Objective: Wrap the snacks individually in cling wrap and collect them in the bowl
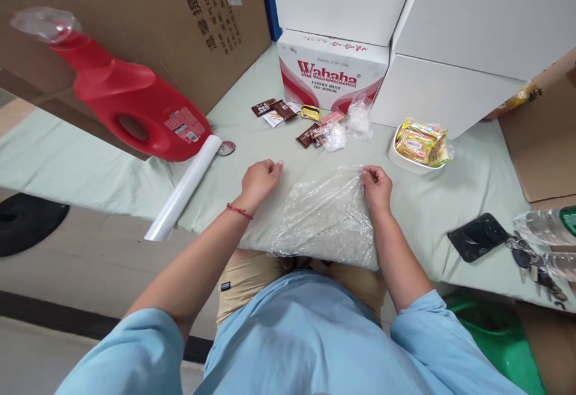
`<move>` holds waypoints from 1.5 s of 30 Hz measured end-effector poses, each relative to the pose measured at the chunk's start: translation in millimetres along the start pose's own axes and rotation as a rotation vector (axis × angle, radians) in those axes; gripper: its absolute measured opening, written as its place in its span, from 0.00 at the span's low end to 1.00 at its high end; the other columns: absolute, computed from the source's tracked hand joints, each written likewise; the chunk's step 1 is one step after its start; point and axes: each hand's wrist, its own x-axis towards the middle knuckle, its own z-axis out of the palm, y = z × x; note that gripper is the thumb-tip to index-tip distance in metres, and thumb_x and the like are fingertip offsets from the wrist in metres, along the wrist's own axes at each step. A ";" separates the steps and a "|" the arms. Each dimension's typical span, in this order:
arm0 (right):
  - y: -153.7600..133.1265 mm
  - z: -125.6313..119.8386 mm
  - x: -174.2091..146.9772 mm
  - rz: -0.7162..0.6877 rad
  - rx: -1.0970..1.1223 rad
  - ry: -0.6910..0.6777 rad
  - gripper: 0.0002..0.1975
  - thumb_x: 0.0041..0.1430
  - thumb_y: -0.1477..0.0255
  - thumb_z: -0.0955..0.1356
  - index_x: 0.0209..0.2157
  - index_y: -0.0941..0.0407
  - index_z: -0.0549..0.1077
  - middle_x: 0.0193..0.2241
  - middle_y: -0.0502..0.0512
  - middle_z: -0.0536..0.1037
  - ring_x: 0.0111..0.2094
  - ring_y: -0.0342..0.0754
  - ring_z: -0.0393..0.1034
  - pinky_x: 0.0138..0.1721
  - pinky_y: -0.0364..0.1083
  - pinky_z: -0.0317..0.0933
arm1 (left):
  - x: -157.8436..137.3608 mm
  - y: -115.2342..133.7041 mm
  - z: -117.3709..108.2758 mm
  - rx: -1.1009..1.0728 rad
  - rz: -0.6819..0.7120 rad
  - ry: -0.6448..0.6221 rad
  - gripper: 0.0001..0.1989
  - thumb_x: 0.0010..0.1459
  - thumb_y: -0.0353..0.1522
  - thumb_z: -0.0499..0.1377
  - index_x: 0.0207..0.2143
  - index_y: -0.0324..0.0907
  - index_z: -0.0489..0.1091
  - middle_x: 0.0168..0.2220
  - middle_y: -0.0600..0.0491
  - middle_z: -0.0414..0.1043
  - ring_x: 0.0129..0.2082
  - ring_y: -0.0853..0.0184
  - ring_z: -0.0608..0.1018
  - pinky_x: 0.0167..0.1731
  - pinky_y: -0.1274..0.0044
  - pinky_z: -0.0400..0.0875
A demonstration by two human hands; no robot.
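A crinkled sheet of clear plastic film (pixel 326 221) is spread flat over the front of the table, its near side at the table edge. My right hand (pixel 378 186) pinches the film's upper right corner between thumb and fingers. To the left of the film, my left hand (pixel 261 180) is closed with the thumb on top, close above the cloth. Whether film runs into its fingers is too faint to tell. A long white roll (pixel 184 189) lies slanting to the left of my left hand, overhanging the table edge.
Behind are small snack packets (pixel 283 110), crumpled clear plastic (pixel 360 117) and a Wahaha carton (pixel 333 77). A white bowl (pixel 411 164) of wrapped snacks stands right, with a black pouch (pixel 477 237), keys (pixel 535 269) and bottles (pixel 544 227) beyond. A red jug (pixel 139 107) stands left.
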 end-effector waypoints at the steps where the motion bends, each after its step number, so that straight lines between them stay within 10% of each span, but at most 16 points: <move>1: 0.2 0.6 0.4 0.003 0.004 0.001 0.16 0.58 0.59 0.70 0.42 0.55 0.78 0.29 0.49 0.75 0.28 0.46 0.66 0.33 0.45 0.65 | -1.1 2.9 2.4 0.077 -0.017 -0.058 0.28 0.67 0.53 0.48 0.30 0.43 0.75 0.34 0.42 0.80 0.38 0.52 0.80 0.38 0.68 0.70; 11: -0.9 1.5 -1.7 -0.048 -0.089 -0.041 0.15 0.58 0.59 0.70 0.40 0.55 0.79 0.31 0.51 0.77 0.32 0.48 0.69 0.38 0.47 0.67 | 8.3 6.7 19.2 0.061 0.184 -0.226 0.08 0.56 0.37 0.61 0.27 0.44 0.75 0.29 0.50 0.79 0.33 0.60 0.78 0.36 0.72 0.69; 17: 2.1 -0.4 0.2 -0.028 -0.076 -0.018 0.16 0.60 0.58 0.69 0.43 0.55 0.79 0.33 0.52 0.77 0.33 0.48 0.70 0.39 0.49 0.70 | 40.0 1.4 -2.4 -0.130 0.099 -0.021 0.18 0.66 0.39 0.53 0.47 0.39 0.77 0.40 0.46 0.81 0.38 0.60 0.81 0.41 0.72 0.74; 22: 5.6 0.5 -1.3 -0.074 -0.112 -0.025 0.21 0.61 0.59 0.69 0.52 0.54 0.77 0.47 0.58 0.78 0.42 0.49 0.74 0.50 0.52 0.72 | 3.7 3.4 2.4 -0.253 0.284 0.407 0.21 0.68 0.42 0.55 0.56 0.39 0.73 0.62 0.39 0.70 0.61 0.54 0.75 0.62 0.63 0.69; 25: 4.5 -3.8 -1.5 -0.110 -0.199 -0.041 0.29 0.61 0.60 0.69 0.62 0.52 0.71 0.59 0.63 0.72 0.51 0.52 0.74 0.54 0.54 0.71 | -37.8 6.6 22.7 -0.103 0.504 0.292 0.23 0.73 0.43 0.51 0.62 0.41 0.69 0.68 0.39 0.67 0.69 0.53 0.68 0.69 0.59 0.61; 30: -16.9 -26.3 -7.3 -0.307 -0.539 0.013 0.32 0.68 0.59 0.65 0.70 0.53 0.63 0.69 0.68 0.62 0.71 0.63 0.56 0.67 0.66 0.60 | -72.3 -1.6 59.3 0.207 0.427 0.033 0.31 0.75 0.44 0.43 0.73 0.39 0.59 0.76 0.38 0.54 0.76 0.49 0.58 0.73 0.48 0.46; 38: -41.6 -40.0 -92.8 -0.542 -0.816 -0.669 0.34 0.75 0.58 0.62 0.77 0.44 0.51 0.75 0.56 0.60 0.76 0.60 0.49 0.75 0.69 0.40 | -67.3 -10.5 64.4 0.295 0.424 -0.003 0.36 0.75 0.46 0.40 0.77 0.38 0.48 0.78 0.40 0.48 0.78 0.52 0.52 0.74 0.47 0.37; 45: -2.6 -111.3 -86.0 -0.333 -0.957 -0.292 0.30 0.76 0.56 0.57 0.71 0.54 0.65 0.71 0.68 0.65 0.72 0.66 0.57 0.70 0.74 0.50 | -61.0 -23.6 57.9 0.270 0.500 -0.036 0.36 0.75 0.47 0.40 0.78 0.40 0.46 0.78 0.41 0.46 0.78 0.52 0.53 0.74 0.48 0.34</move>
